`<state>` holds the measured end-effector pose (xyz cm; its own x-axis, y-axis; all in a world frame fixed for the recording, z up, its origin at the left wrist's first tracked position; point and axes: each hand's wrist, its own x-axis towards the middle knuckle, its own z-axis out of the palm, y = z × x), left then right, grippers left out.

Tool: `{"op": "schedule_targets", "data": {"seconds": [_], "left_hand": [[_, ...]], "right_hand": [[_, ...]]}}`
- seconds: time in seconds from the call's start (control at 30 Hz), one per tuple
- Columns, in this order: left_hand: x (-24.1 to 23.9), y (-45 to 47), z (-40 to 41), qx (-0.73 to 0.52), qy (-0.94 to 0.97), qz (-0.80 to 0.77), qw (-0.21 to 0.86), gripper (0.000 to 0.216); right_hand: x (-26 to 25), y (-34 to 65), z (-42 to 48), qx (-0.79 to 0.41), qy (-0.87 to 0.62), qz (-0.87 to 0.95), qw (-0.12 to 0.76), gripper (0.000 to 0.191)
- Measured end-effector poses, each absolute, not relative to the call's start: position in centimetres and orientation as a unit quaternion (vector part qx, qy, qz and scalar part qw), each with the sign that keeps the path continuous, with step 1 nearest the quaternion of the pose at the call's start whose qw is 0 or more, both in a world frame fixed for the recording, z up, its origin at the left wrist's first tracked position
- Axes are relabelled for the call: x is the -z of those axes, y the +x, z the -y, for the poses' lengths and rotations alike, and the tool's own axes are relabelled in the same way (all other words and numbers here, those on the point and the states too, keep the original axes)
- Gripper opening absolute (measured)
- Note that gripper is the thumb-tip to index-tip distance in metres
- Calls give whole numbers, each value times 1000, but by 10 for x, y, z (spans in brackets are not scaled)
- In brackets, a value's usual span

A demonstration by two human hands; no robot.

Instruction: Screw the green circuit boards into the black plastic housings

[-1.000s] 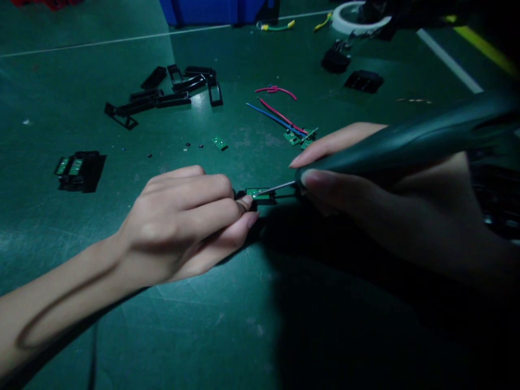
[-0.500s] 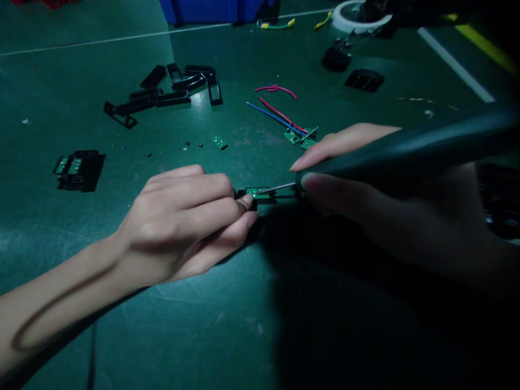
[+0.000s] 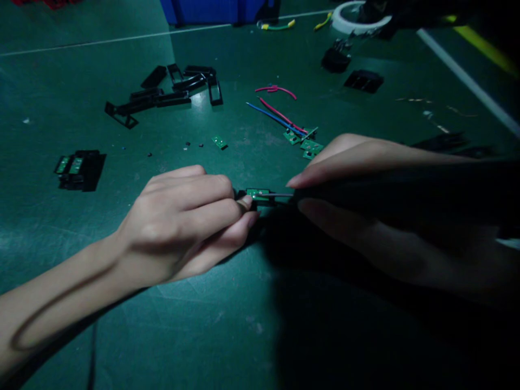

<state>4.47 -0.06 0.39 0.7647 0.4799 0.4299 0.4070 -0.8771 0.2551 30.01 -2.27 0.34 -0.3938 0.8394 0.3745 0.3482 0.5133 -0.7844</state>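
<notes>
My left hand (image 3: 187, 219) is closed in a pinch on the left end of a small black plastic housing (image 3: 266, 203). A green circuit board (image 3: 261, 193) lies in that housing, its left end partly covered by my fingertip. In my right hand (image 3: 357, 151) is a screwdriver (image 3: 365, 192) with a thick dark handle, gripped between thumb and fingers. Its thin metal shaft points left, and the tip meets the board close to my left thumb and finger. Deep shadow hides the lower part of my right hand.
Several black frames (image 3: 174, 97) lie beyond my left hand. Black housings with boards (image 3: 79, 169) sit at the left, a loose board (image 3: 220, 142) ahead. Red and blue wires (image 3: 280, 116) join boards near my right hand. Farther back are a blue bin (image 3: 215, 11) and a white tape roll (image 3: 361, 27).
The screwdriver's handle has swung down toward me, so its shaft now lies nearly level over the board. My right hand moved with it; my left hand has stayed put.
</notes>
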Motion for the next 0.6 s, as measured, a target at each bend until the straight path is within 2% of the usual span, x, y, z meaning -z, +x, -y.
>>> {"op": "schedule_targets", "data": {"seconds": [0.43,0.5,0.6], "left_hand": [[-4,44,1,-255,940,-224,46,26],[-4,44,1,-251,940,-226,40,26],[-4,45,2,-245,942,-227,29,27]], "right_hand": [[-16,299,30,-255,-400,821,318,9],[-14,298,30,-253,-389,824,324,11],[-9,292,29,-280,-413,770,397,13]]}}
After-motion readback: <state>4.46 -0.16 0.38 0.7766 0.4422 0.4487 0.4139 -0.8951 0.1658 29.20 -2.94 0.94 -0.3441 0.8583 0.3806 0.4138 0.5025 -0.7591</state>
